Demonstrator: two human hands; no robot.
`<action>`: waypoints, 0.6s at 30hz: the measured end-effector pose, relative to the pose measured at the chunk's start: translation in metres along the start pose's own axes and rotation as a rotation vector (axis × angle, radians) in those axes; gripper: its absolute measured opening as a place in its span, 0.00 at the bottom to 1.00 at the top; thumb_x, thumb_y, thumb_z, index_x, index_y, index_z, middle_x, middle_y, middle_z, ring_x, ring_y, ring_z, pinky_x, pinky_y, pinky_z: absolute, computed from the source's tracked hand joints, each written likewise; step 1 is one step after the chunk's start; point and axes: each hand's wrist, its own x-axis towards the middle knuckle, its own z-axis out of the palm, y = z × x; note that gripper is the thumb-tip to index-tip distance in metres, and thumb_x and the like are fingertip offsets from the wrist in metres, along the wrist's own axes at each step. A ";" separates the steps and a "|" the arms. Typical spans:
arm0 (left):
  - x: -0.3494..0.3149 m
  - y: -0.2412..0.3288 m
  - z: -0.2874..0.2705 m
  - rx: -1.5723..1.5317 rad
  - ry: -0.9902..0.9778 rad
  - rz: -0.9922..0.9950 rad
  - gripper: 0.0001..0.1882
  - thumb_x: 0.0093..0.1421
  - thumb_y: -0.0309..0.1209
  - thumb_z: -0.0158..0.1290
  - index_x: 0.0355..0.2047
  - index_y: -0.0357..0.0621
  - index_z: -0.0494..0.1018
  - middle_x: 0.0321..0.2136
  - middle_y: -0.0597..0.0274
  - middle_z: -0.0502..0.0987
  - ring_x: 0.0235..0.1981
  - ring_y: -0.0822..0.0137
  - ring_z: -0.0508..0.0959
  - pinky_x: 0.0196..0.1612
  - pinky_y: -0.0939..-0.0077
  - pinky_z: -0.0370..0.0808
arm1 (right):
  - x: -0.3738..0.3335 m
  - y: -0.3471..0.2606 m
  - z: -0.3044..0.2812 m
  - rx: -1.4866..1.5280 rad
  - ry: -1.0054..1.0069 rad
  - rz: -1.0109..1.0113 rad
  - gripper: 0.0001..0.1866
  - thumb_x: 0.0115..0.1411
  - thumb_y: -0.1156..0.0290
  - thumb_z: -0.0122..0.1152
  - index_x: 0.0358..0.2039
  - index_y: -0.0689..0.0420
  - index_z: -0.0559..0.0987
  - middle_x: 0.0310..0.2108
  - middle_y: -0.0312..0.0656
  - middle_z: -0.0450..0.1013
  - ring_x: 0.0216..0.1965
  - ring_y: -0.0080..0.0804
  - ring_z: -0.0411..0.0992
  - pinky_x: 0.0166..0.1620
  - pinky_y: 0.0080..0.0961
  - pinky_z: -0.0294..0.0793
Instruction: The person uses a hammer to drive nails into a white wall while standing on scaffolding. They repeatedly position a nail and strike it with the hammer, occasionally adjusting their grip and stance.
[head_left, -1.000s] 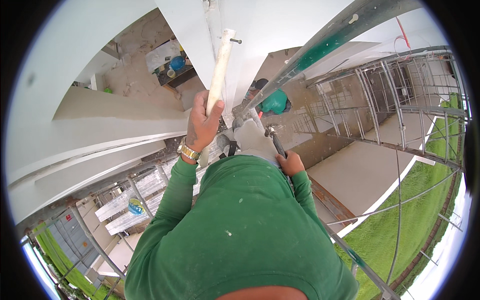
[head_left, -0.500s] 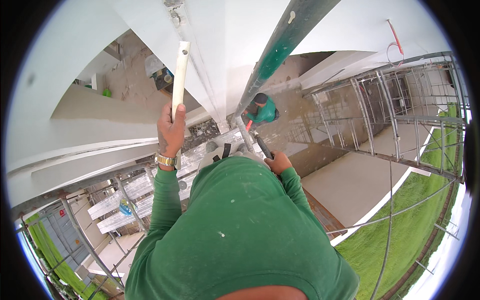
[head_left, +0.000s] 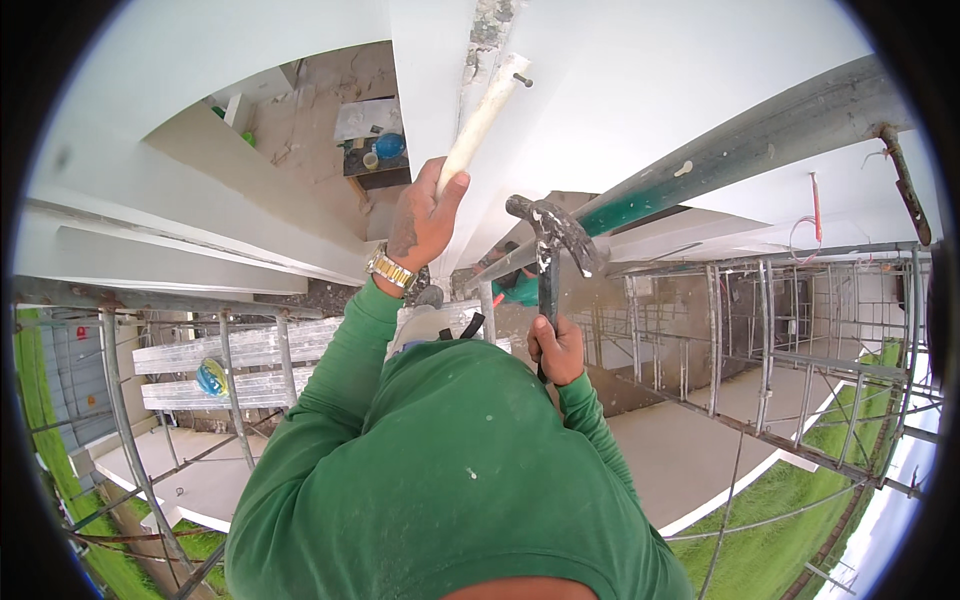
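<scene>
My left hand (head_left: 428, 222), with a watch at the wrist, is closed round the lower end of a pale stick (head_left: 482, 122). The stick slants up in front of a white wall, and a nail (head_left: 523, 79) juts from its side near the top. I cannot tell whether the stick touches the wall. In my right hand (head_left: 558, 350) is a claw hammer (head_left: 552, 238), gripped by its dark handle. Its white-spattered head is raised, lower than the nail and apart from the stick.
A thick scaffold pipe (head_left: 740, 152) crosses at the upper right. Far below, a co-worker in green (head_left: 518, 288) is partly hidden behind the hammer. Planks (head_left: 215, 395) and scaffold frames stand left; more scaffolding (head_left: 765, 350) is right. A rough groove (head_left: 487, 40) runs up the wall.
My left hand has moved right with the stick, which now tilts and shows the nail side-on. The hammer has come up from low beside my body. The view has turned.
</scene>
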 end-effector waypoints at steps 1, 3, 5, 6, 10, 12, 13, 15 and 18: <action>0.007 0.002 0.000 0.010 -0.002 0.008 0.26 0.72 0.52 0.49 0.51 0.38 0.73 0.25 0.50 0.79 0.26 0.55 0.80 0.31 0.61 0.74 | 0.007 -0.017 0.007 -0.007 0.010 -0.031 0.22 0.72 0.55 0.57 0.27 0.61 0.73 0.14 0.30 0.66 0.17 0.16 0.62 0.21 0.21 0.60; 0.019 0.003 0.001 0.037 -0.020 0.017 0.28 0.72 0.53 0.47 0.50 0.37 0.73 0.23 0.46 0.78 0.25 0.49 0.81 0.29 0.57 0.74 | 0.025 -0.036 0.015 -0.027 0.011 -0.135 0.23 0.72 0.53 0.56 0.27 0.60 0.74 0.15 0.31 0.67 0.17 0.17 0.63 0.22 0.22 0.62; 0.026 -0.002 0.002 -0.018 -0.020 0.033 0.28 0.72 0.53 0.47 0.50 0.36 0.73 0.23 0.46 0.78 0.25 0.48 0.81 0.29 0.57 0.74 | 0.040 -0.060 0.021 -0.127 -0.001 -0.288 0.25 0.73 0.50 0.53 0.29 0.60 0.74 0.17 0.34 0.69 0.19 0.20 0.66 0.23 0.22 0.64; 0.027 -0.004 0.004 -0.049 -0.022 0.040 0.28 0.72 0.52 0.47 0.49 0.36 0.72 0.23 0.45 0.78 0.25 0.48 0.81 0.30 0.57 0.74 | 0.045 -0.074 0.024 -0.179 -0.006 -0.362 0.26 0.73 0.48 0.52 0.30 0.61 0.75 0.19 0.36 0.70 0.19 0.22 0.67 0.24 0.22 0.65; 0.019 -0.006 0.006 -0.167 -0.006 0.033 0.28 0.72 0.52 0.48 0.53 0.36 0.71 0.22 0.54 0.76 0.23 0.62 0.77 0.29 0.65 0.72 | 0.059 -0.105 0.033 -0.193 0.082 -0.458 0.26 0.72 0.48 0.53 0.31 0.62 0.76 0.19 0.37 0.71 0.21 0.23 0.68 0.25 0.23 0.66; 0.019 -0.012 0.008 -0.206 -0.048 -0.005 0.29 0.72 0.52 0.48 0.54 0.35 0.71 0.21 0.55 0.76 0.23 0.62 0.78 0.29 0.65 0.72 | 0.066 -0.112 0.035 -0.164 0.143 -0.556 0.24 0.71 0.51 0.55 0.29 0.60 0.76 0.17 0.34 0.71 0.20 0.20 0.67 0.24 0.23 0.65; 0.019 -0.016 0.011 -0.240 -0.067 -0.021 0.29 0.72 0.52 0.48 0.54 0.35 0.71 0.21 0.55 0.76 0.23 0.62 0.78 0.29 0.65 0.72 | 0.067 -0.117 0.036 -0.171 0.137 -0.551 0.24 0.72 0.50 0.54 0.30 0.61 0.76 0.19 0.36 0.72 0.21 0.22 0.68 0.25 0.23 0.66; 0.022 -0.014 0.006 -0.266 -0.112 -0.061 0.27 0.72 0.51 0.48 0.53 0.35 0.71 0.20 0.55 0.75 0.23 0.62 0.78 0.29 0.65 0.72 | 0.069 -0.128 0.036 -0.186 0.129 -0.541 0.25 0.72 0.50 0.53 0.33 0.62 0.74 0.22 0.40 0.72 0.22 0.25 0.69 0.26 0.24 0.68; 0.021 -0.013 0.006 -0.236 -0.094 -0.048 0.26 0.72 0.49 0.49 0.52 0.35 0.71 0.20 0.54 0.75 0.23 0.60 0.78 0.29 0.64 0.72 | 0.075 -0.133 0.037 -0.220 0.142 -0.569 0.24 0.73 0.50 0.52 0.35 0.63 0.73 0.23 0.42 0.72 0.22 0.27 0.70 0.27 0.24 0.69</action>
